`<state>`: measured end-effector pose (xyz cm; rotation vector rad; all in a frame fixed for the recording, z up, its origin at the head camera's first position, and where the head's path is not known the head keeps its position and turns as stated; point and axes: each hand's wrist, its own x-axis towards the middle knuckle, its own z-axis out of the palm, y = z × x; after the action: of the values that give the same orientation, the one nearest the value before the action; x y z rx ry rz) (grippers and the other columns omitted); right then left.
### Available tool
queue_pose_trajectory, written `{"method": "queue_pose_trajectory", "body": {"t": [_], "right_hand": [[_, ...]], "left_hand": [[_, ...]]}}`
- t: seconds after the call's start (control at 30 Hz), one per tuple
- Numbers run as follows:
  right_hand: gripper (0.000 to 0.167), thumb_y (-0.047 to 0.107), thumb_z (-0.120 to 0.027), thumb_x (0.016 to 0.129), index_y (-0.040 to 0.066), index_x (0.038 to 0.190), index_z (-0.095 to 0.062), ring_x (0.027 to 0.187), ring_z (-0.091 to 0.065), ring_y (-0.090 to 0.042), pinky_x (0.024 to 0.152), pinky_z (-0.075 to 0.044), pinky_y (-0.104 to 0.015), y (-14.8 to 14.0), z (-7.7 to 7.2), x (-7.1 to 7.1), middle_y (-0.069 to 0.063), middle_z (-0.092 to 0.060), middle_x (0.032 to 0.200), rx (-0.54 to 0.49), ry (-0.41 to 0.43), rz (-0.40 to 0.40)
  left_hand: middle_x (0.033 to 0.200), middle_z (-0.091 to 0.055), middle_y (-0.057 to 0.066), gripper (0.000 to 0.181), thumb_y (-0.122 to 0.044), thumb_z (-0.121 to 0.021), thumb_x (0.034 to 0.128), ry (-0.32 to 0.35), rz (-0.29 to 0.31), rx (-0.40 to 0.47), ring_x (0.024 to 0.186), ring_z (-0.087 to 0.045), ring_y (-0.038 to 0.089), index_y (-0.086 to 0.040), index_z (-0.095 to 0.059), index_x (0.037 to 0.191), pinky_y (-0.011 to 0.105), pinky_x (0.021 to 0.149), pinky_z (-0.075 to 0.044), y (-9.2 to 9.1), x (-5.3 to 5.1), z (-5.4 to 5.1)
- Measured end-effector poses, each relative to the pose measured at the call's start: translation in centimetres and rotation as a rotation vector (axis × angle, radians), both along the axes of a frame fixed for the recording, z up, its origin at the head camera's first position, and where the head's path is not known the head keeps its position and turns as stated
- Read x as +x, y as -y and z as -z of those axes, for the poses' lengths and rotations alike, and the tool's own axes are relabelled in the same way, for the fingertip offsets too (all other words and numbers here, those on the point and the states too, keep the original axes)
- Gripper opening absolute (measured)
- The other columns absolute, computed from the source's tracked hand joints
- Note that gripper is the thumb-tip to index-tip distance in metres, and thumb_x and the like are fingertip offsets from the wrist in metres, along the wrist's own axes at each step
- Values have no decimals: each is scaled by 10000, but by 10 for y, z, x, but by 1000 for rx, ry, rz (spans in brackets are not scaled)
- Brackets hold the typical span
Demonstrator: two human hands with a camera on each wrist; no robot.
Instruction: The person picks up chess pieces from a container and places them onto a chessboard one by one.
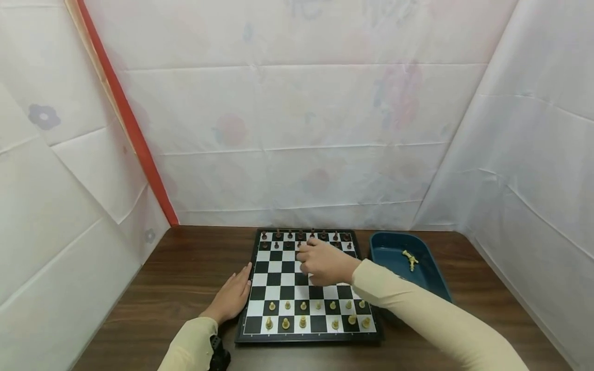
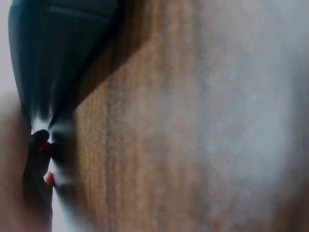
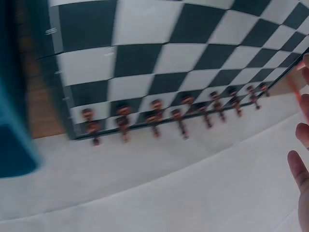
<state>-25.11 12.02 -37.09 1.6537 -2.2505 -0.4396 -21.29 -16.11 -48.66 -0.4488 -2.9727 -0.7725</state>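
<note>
A black-and-white chessboard [image 1: 274, 279] lies on the table. My left hand [image 1: 234, 293] rests against its left edge with the fingers extended. Above the far half of the board hovers my right hand [image 1: 327, 263], close to the dark chess pieces [image 1: 290, 234]. In the right wrist view its thumb [image 3: 298, 169] is spread from the fingers, and I see nothing between them. Dark red-brown pieces [image 3: 181, 126] stand in two rows at the far side. Pale yellow pieces [image 1: 285, 323] stand in two rows at the near side. The left wrist view shows mostly the board's dark side [image 2: 58, 53].
A blue tray [image 1: 390, 256] stands to the right of the board with a few pale yellow pieces [image 1: 412, 261] lying in it. Dark wood-grain table [image 1: 167, 288] surrounds the board. White sheets [image 1: 287, 113] hang behind and at both sides, with a red strip [image 1: 125, 113] at left.
</note>
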Motion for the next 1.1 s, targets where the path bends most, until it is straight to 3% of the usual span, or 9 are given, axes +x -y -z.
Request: {"method": "queue_pose_trajectory", "body": {"t": [0.13,0.3,0.53,0.73,0.97,1.1], "right_hand": [[56,249,-692,809,245,754,-697,742,-386,-130,720,-339,-320,-24,-3,-3,93,-524,785,4,40,83],[62,276,-739,778,245,743,-699,765,-427,-139,776,-391,-354,-57,0,-8,83,-540,799,-11,20,142],[114,231,-759,749,236,685,-665,708,-384,-156,694,-320,-354,-93,-2,-19,64,-515,764,-57,25,197],[159,191,-744,727,238,630,-627,690,-381,-150,679,-327,-358,-121,-6,-27,74,-490,729,-114,8,211],[133,187,-760,716,224,644,-655,673,-363,-149,660,-307,-351,-155,-3,-33,72,-489,721,-108,-12,280],[229,121,-720,716,231,573,-579,659,-353,-150,643,-287,-342,-173,3,-36,73,-444,672,-97,-14,302]], "left_hand": [[1490,-325,220,511,-161,-364,1029,4,-4,7,1380,-291,345,53,-249,1478,513,1132,-179,1,1,1],[1496,-314,218,516,-174,-352,1029,19,-11,6,1384,-286,338,46,-241,1483,508,1136,-169,2,1,3],[1488,-327,222,512,-172,-353,1028,3,-4,10,1382,-286,343,51,-254,1478,515,1131,-176,6,2,1],[1491,-326,215,510,-165,-352,1026,1,0,9,1382,-287,341,53,-255,1477,511,1132,-179,6,3,2],[1493,-319,220,520,-180,-351,1029,19,-11,10,1382,-285,347,41,-238,1485,514,1133,-172,5,2,-1],[1496,-312,220,522,-192,-341,1032,30,-21,3,1384,-282,344,36,-230,1489,509,1136,-169,6,2,-2]]}}
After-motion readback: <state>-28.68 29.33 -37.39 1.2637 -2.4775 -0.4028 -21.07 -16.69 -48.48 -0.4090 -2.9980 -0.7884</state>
